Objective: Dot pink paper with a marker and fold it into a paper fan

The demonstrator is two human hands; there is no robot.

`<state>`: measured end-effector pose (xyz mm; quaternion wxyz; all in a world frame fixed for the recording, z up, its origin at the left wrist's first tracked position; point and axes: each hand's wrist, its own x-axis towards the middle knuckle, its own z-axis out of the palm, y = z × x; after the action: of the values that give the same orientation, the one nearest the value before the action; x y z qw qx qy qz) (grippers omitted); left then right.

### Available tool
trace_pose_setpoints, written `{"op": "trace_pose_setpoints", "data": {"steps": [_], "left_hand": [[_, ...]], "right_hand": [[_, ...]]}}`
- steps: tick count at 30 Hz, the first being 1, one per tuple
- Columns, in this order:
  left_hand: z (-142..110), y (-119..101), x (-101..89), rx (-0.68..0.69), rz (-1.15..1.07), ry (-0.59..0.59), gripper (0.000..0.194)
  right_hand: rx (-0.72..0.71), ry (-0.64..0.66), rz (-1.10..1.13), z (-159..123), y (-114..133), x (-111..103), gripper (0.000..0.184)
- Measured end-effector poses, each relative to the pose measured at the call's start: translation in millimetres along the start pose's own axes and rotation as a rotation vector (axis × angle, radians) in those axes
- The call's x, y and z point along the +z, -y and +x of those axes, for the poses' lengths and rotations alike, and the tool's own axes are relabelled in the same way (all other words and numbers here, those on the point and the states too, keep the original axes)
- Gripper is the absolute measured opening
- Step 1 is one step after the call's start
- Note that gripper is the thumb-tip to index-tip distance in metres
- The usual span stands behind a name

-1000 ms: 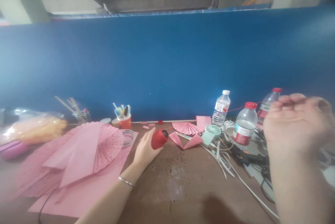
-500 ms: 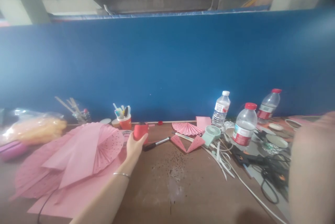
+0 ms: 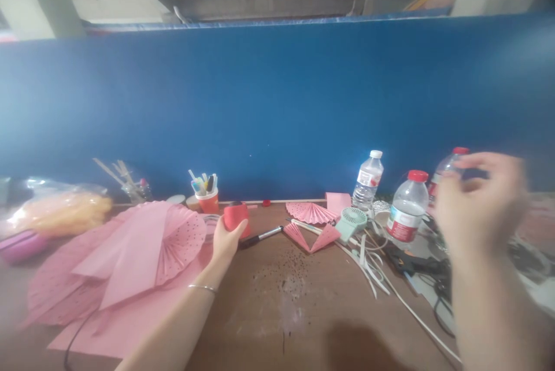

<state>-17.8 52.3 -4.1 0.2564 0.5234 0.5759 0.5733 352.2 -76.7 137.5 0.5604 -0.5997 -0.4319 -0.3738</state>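
Left hand [image 3: 226, 241] grips the red container [image 3: 235, 217], lower centre; right hand [image 3: 481, 209] hovers, fingers curled, far right, near a red-capped bottle [image 3: 406, 209]!

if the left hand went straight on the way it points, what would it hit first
Probably the blue partition, the red object in the left hand leading; a small pink piece lies near that line, and depth is unclear.

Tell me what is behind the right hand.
Behind the right hand, the farther red-capped bottle shows its cap and left side; the hand covers much of the rest. Anything fully hidden there is unknown.
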Motion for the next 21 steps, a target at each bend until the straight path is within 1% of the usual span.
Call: {"op": "trace_pose_setpoints", "data": {"steps": [1,3,4,5,7,9,10,11,12,13,15,16,18,20,21], "left_hand": [[-2,-2,0.9,0.014,0.0,0.02,0.049],[-6,-6,2.6,0.042,0.009,0.046,0.05],[-8,-9,3.4,0.053,0.015,0.049,0.05],[-11,-11,4.2,0.063,0.019,0.045,0.05],[-17,-19,5.7,0.083,0.009,0.04,0.047],[-26,-29,7.7,0.113,-0.029,0.058,0.044],[-32,-35,9.1,0.132,-0.051,0.079,0.043],[-39,-41,10.7,0.148,-0.078,0.106,0.042],[-46,-48,12.5,0.153,-0.111,0.138,0.042],[-53,-54,14.5,0.153,-0.141,0.177,0.042],[-65,-62,18.4,0.147,-0.179,0.252,0.049],[-69,-65,20.0,0.16,-0.197,0.255,0.052],[-72,-65,22.1,0.175,-0.198,0.225,0.055],[-68,-60,22.9,0.179,-0.158,0.172,0.055],[-65,-56,23.0,0.177,-0.13,0.149,0.056]], "right_hand": [[-0.037,0.027,0.038,-6,16,4,0.033],[-0.125,0.167,0.228,-29,52,12,0.034],[-0.141,0.283,0.365,-46,70,17,0.033],[-0.135,0.446,0.493,-67,88,21,0.033],[-0.068,0.831,0.697,-114,116,31,0.037],[0.069,1.074,0.839,-160,134,38,0.048],[0.186,1.17,0.921,-179,139,41,0.056],[0.329,1.22,1.022,-194,143,43,0.063],[0.457,1.228,1.158,-205,146,45,0.066],[0.549,1.221,1.311,-211,148,46,0.066],[0.673,1.178,1.491,-214,150,47,0.062],[0.708,1.163,1.512,-212,149,48,0.058],[0.724,1.18,1.416,-207,146,50,0.047],[0.672,1.23,1.23,-201,139,54,0.028],[0.631,1.249,1.128,-199,135,56,0.023]]}}
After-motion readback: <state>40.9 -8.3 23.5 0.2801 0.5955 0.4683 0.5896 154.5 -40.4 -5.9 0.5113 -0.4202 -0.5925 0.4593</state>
